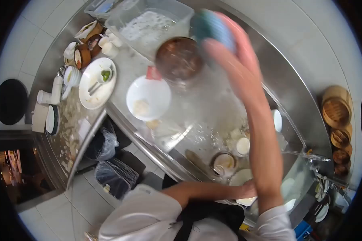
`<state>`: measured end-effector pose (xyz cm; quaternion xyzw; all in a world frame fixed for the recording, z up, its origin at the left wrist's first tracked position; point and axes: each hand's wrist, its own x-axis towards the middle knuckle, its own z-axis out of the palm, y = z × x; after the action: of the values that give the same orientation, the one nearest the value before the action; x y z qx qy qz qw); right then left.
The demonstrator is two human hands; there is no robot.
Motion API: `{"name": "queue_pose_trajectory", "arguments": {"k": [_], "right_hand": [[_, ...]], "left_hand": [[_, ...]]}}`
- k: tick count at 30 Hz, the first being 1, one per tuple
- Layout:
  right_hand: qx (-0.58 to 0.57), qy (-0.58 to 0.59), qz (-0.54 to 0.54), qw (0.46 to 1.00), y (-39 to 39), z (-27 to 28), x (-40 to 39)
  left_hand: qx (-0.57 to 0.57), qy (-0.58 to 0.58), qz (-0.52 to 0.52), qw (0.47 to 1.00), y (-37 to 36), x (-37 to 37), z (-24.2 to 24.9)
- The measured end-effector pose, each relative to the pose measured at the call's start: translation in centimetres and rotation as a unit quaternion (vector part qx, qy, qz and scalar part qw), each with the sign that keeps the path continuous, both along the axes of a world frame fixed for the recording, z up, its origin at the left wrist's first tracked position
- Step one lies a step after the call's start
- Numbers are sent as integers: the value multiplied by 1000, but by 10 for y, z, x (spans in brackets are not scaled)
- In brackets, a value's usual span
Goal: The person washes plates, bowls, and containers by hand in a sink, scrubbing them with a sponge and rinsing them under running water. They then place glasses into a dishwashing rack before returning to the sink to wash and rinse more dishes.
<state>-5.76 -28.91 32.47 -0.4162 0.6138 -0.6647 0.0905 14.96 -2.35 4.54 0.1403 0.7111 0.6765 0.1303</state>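
Observation:
My right hand (235, 52) is raised over the far part of the steel counter, closed around a blurred blue-green thing (213, 30) that looks like a scrubbing sponge. Just left of it stands a round brown pot or bowl (179, 59) with a wet, shiny inside. Low on the right, my left hand (248, 188) is partly covered by my right forearm, so its fingers are hidden. A white dish (245, 201) shows right below that hand, and a pale round plate (240, 176) lies behind it. Nearby are a small round container (224, 164) and a white cup (242, 146).
A clear plastic tub (185, 12) of foamy water stands at the back. A white bowl (138, 94) with food residue sits mid-counter beside a red packet (153, 73). An oval plate (84, 86) and more dishes lie left. Bamboo steamers (336, 106) are far right; lined bins (114, 178) stand below.

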Motion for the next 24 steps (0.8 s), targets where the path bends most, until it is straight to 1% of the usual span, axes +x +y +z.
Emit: {"name": "queue_pose_trajectory", "arguments": {"k": [1, 2, 3, 4, 5, 6, 7, 8, 9, 10, 12, 13, 15, 16, 17, 18, 19, 20, 21, 22, 23, 24], "right_hand": [[28, 27, 43, 998, -63, -5, -25], [87, 204, 18, 975, -117, -5, -42], [157, 323, 26, 933, -177, -39, -75], [428, 291, 50, 854, -220, -54, -85], [632, 311, 116, 700, -261, -88, -103], [634, 312, 133, 695, -278, -105, -103], [636, 313, 143, 691, -282, -98, -96], [479, 236, 142, 834, -270, -94, -94], [383, 213, 77, 895, -234, -83, -71], [276, 199, 18, 940, -197, -70, -46], [280, 136, -171, 935, -105, -17, 10], [309, 124, -243, 911, -48, -27, 33], [375, 123, -293, 871, 67, -110, 85], [479, 84, -312, 816, 115, -157, 112], [574, 34, -332, 748, 160, -195, 129], [545, -109, -424, 715, 193, -217, 116], [512, -144, -432, 728, 205, -216, 116], [478, -177, -440, 739, 217, -214, 118], [463, -99, -361, 803, 216, -203, 126], [555, 30, -296, 777, 248, -196, 133], [633, 160, -212, 727, 277, -188, 134], [499, 48, -328, 801, 301, -175, 131]], "left_hand": [[58, 30, 33, 997, -28, 0, 6], [104, 59, 62, 991, -53, -1, 10], [133, 78, 92, 984, -78, -4, 11], [157, 98, 123, 975, -103, -9, 8], [166, 97, 144, 971, -127, -18, 2], [169, 79, 160, 969, -151, -26, -7], [169, 44, 152, 973, -176, -35, -16], [168, 9, 143, 975, -200, -44, -26], [108, -36, 114, 987, -211, -42, -43], [48, -81, 78, 993, -219, -37, -57], [2, -190, 111, 975, -244, -57, -36], [24, -277, 179, 944, -255, -59, -6], [98, -341, 124, 927, -264, -73, 25], [103, -313, 111, 937, -259, -74, 32], [109, -285, 91, 948, -247, -76, 39], [42, -283, 36, 957, -232, -80, 45], [-26, -278, -19, 960, -216, -76, 50], [-19, -244, -7, 970, -196, -84, 47], [-8, -216, 12, 976, -183, -87, 37], [-16, -256, -26, 966, -193, -102, 30], [-25, -295, -53, 954, -201, -121, 25], [-23, -306, -92, 947, -193, -133, 23]]}}
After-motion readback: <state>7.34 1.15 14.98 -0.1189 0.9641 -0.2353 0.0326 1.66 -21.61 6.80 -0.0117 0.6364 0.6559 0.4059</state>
